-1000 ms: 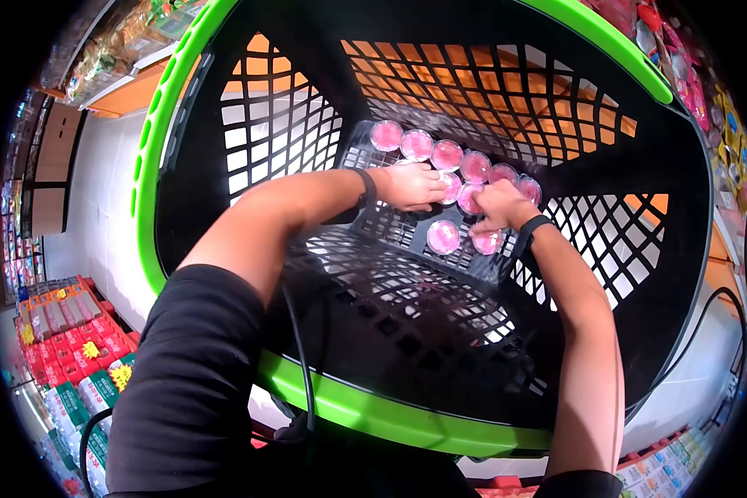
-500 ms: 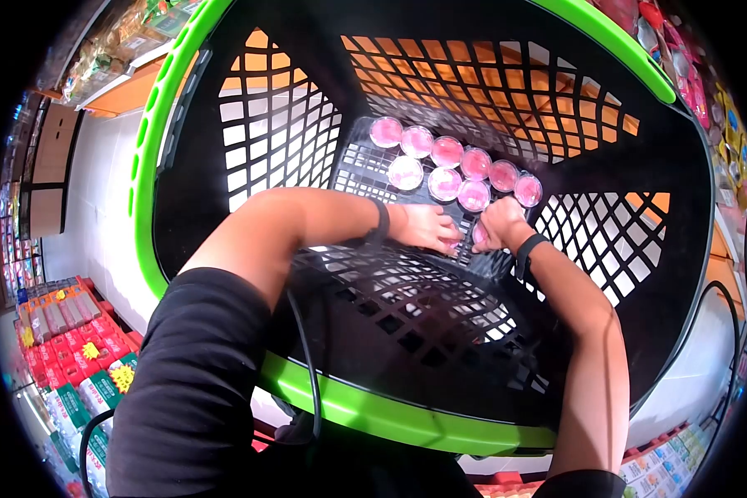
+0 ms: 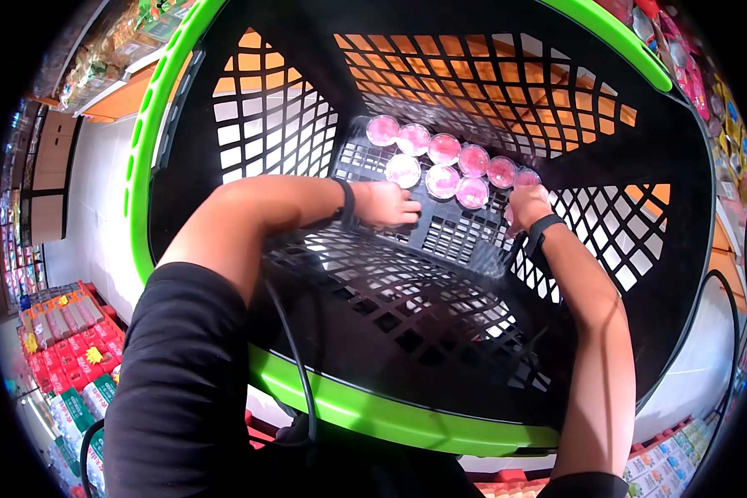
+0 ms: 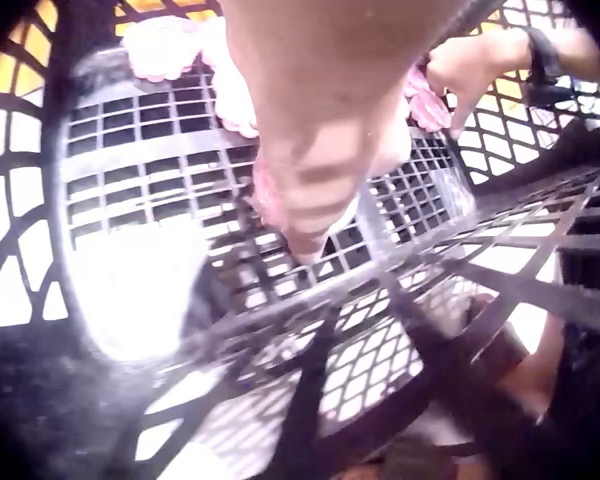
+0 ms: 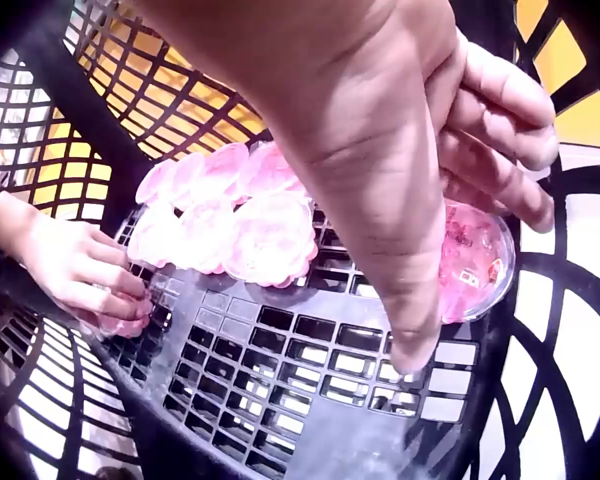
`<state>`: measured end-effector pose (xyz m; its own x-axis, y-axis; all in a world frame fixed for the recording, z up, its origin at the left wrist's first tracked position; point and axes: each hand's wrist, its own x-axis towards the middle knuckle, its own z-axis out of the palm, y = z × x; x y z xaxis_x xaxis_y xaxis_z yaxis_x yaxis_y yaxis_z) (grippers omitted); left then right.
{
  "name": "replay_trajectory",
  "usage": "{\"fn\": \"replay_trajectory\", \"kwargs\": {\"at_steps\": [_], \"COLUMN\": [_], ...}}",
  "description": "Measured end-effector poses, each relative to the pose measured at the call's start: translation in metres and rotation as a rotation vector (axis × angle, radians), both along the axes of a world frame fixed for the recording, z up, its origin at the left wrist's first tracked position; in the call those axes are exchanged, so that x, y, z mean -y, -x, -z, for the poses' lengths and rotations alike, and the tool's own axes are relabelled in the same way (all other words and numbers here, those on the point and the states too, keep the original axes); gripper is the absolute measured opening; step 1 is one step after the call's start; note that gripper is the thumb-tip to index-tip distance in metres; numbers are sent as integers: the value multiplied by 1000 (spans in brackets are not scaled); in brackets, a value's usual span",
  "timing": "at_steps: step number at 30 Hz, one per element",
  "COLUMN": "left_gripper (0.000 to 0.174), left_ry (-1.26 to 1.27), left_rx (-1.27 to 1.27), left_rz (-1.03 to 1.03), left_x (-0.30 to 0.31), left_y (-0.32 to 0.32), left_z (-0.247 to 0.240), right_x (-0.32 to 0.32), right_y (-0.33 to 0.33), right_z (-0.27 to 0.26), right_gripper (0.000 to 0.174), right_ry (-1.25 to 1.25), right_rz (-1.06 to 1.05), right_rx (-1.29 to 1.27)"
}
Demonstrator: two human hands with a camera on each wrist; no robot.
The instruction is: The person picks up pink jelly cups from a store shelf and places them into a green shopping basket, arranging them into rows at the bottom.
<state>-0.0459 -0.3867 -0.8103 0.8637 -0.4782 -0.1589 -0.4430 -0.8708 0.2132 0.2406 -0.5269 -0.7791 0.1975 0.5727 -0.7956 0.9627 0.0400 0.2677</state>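
Note:
Pink round clear-lidded containers (image 3: 444, 149) stand in two rows on the floor of a deep black basket (image 3: 448, 241). My left hand (image 3: 388, 205) is low over the floor, in front of the left end of the nearer row; in the right wrist view its curled fingers (image 5: 80, 270) grip a pink container (image 5: 128, 322). At the right end of the rows is my right hand (image 3: 527, 207). Its thumb and fingers lie around another container (image 5: 477, 262) by the basket's side wall. The hand partly hides that container.
Lattice walls with a bright green rim (image 3: 398, 415) surround both forearms. A black cable (image 3: 290, 349) hangs over the near rim. Red and green packages (image 3: 79, 357) are stacked outside at the left, and shelves of bagged goods (image 3: 133, 50) stand behind.
My left hand has moved left from the middle front, gripping a container. My right hand has gone up and right to the row's end. The two front containers are gone from their former spots.

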Motion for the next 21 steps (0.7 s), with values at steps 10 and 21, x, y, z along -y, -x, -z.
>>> {"fn": "replay_trajectory", "kwargs": {"at_steps": [10, 21], "left_gripper": [31, 47], "left_ry": [-96, -56], "left_rx": [-84, -129], "left_rz": [-38, -485], "left_x": [-73, -99], "left_y": [29, 37], "left_z": [-23, -6], "right_x": [4, -7], "right_y": [-7, 3], "right_z": [7, -5], "right_gripper": [55, 62], "right_ry": [-138, -80], "right_rz": [-28, 79], "right_rx": [-47, -45]}}
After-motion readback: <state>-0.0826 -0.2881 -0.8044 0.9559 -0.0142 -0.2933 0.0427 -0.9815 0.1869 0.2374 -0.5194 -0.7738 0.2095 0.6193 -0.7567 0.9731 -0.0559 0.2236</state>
